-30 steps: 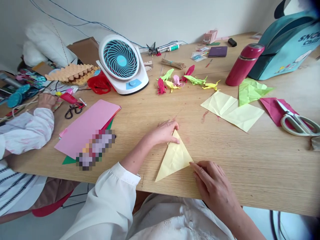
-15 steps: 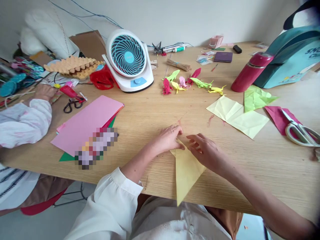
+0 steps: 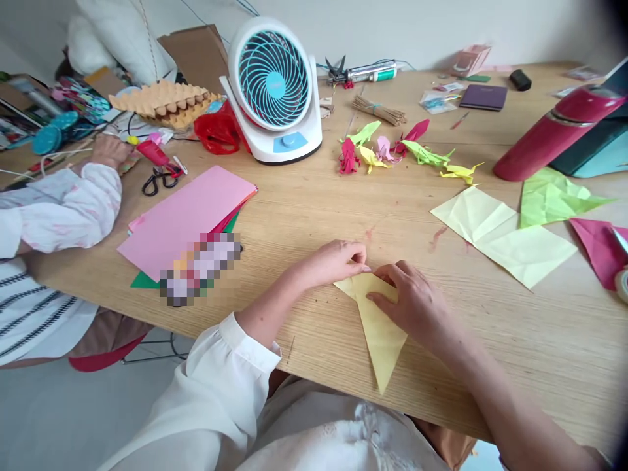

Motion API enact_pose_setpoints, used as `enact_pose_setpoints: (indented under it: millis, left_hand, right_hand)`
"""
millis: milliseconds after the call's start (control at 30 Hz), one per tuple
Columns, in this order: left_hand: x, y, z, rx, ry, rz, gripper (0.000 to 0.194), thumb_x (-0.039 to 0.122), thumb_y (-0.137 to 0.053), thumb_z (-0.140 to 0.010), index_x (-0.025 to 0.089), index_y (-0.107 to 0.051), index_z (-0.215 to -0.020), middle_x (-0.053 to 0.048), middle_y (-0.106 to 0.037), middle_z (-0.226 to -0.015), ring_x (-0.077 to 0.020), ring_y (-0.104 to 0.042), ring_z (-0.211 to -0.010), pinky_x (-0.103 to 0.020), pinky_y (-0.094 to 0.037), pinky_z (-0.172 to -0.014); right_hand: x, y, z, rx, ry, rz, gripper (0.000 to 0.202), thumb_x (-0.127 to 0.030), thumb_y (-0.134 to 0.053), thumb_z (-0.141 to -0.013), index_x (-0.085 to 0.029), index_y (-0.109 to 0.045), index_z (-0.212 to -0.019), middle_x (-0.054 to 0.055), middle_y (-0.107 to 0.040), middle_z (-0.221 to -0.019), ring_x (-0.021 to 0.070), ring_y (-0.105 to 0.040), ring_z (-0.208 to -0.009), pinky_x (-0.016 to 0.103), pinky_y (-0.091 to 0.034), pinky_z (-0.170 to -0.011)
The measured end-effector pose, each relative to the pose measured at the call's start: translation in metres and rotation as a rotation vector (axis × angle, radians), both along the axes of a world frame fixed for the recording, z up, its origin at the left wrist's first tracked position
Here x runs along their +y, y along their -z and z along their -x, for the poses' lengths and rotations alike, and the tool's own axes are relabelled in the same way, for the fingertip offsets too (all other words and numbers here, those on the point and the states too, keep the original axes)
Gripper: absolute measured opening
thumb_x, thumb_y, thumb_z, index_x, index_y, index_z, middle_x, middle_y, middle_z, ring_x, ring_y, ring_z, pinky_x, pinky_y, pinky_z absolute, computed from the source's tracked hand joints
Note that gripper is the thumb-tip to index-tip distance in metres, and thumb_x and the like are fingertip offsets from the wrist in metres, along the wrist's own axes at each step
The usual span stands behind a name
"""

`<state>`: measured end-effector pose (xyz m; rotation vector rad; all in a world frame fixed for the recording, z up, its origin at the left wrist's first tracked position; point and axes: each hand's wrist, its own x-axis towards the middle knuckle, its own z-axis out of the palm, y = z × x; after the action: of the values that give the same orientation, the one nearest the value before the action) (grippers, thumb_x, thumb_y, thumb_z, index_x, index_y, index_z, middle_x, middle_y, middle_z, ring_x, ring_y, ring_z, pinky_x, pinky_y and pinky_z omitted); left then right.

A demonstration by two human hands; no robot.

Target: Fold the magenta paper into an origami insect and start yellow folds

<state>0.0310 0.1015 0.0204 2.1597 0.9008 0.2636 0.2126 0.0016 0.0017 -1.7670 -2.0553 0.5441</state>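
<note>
A folded sheet of yellow paper (image 3: 380, 333) lies at the table's front edge, its long point reaching over the edge toward me. My left hand (image 3: 342, 260) pinches the far edge of the paper between thumb and forefinger. Close beside it, my right hand (image 3: 409, 296) grips the paper's right side, thumb on top and fingers curled at the far edge. A smaller flap sticks out to the left under my left hand. Part of the far fold is hidden by my fingers.
Creased pale yellow (image 3: 505, 235) and green sheets (image 3: 559, 199) lie right, near a red flask (image 3: 554, 134). Folded paper figures (image 3: 383, 152) sit beyond my hands. A pink paper stack (image 3: 191, 216), a fan (image 3: 275, 85) and another person's hand (image 3: 112, 152) are left.
My right hand has come down onto the paper and now grips it, where it was raised with loose fingers. The paper's near point has swung right. The view has shifted slightly.
</note>
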Motion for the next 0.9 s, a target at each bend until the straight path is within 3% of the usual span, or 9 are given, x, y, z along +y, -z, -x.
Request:
enact_pose_setpoints:
  millis: [67, 200, 300, 500, 700, 900]
  left_hand:
    - [0.001, 0.0, 0.001, -0.076, -0.007, 0.042, 0.018, 0.032, -0.064, -0.086, 0.017, -0.06, -0.078, 0.004, -0.059, -0.073, -0.0104, -0.05, -0.068, -0.023, -0.035, -0.063]
    - [0.004, -0.001, 0.001, -0.213, -0.033, 0.167, 0.025, 0.04, -0.07, -0.081, 0.017, -0.066, -0.09, 0.003, -0.062, -0.077, -0.009, -0.049, -0.064, -0.021, -0.034, -0.058]
    - [0.008, 0.001, 0.001, -0.28, -0.036, 0.263, 0.027, 0.041, -0.072, -0.078, 0.015, -0.069, -0.086, 0.002, -0.06, -0.071, -0.0085, -0.047, -0.06, -0.021, -0.031, -0.054]
    - [0.007, 0.004, -0.001, -0.376, -0.049, 0.413, 0.031, 0.042, -0.078, -0.073, 0.013, -0.071, -0.082, 0.001, -0.061, -0.067, -0.0092, -0.052, -0.06, -0.02, -0.035, -0.053]
    - [0.003, -0.005, -0.001, -0.528, -0.094, 0.665, 0.037, 0.043, -0.082, -0.069, 0.012, -0.075, -0.089, -0.003, -0.07, -0.078, -0.0105, -0.061, -0.067, -0.022, -0.045, -0.063]
    - [0.002, -0.011, -0.002, -0.55, -0.196, 0.692, 0.038, 0.044, -0.086, -0.064, 0.012, -0.078, -0.083, -0.005, -0.074, -0.078, -0.0121, -0.064, -0.069, -0.022, -0.047, -0.064]
  right_hand:
    - [-0.001, 0.0, 0.002, -0.023, 0.019, -0.008, 0.019, -0.027, -0.068, -0.08, -0.02, -0.061, -0.096, 0.006, -0.063, -0.093, 0.0235, -0.061, -0.087, 0.035, -0.045, -0.077]
    - [-0.001, -0.003, -0.001, 0.119, 0.077, 0.038, 0.006, -0.025, -0.061, -0.083, -0.021, -0.057, -0.082, 0.0, -0.062, -0.077, 0.0159, -0.056, -0.069, 0.028, -0.04, -0.065]
    - [-0.002, -0.007, -0.004, 0.237, 0.108, 0.066, 0.02, -0.032, -0.059, -0.087, -0.021, -0.052, -0.071, -0.004, -0.053, -0.065, 0.0118, -0.047, -0.059, 0.025, -0.033, -0.056]
    - [-0.001, -0.007, -0.005, 0.44, 0.056, 0.147, 0.031, -0.045, -0.05, -0.093, -0.019, -0.061, -0.08, -0.003, -0.047, -0.062, 0.0109, -0.038, -0.055, 0.025, -0.027, -0.05]
    - [0.0, -0.008, -0.006, 0.617, 0.087, 0.267, 0.04, -0.053, -0.049, -0.091, -0.018, -0.06, -0.076, -0.002, -0.046, -0.062, 0.0111, -0.038, -0.055, 0.025, -0.026, -0.05]
    - [0.0, -0.012, -0.006, 0.672, 0.095, 0.302, 0.045, -0.059, -0.051, -0.089, -0.017, -0.058, -0.074, -0.002, -0.047, -0.062, 0.011, -0.039, -0.055, 0.025, -0.026, -0.049]
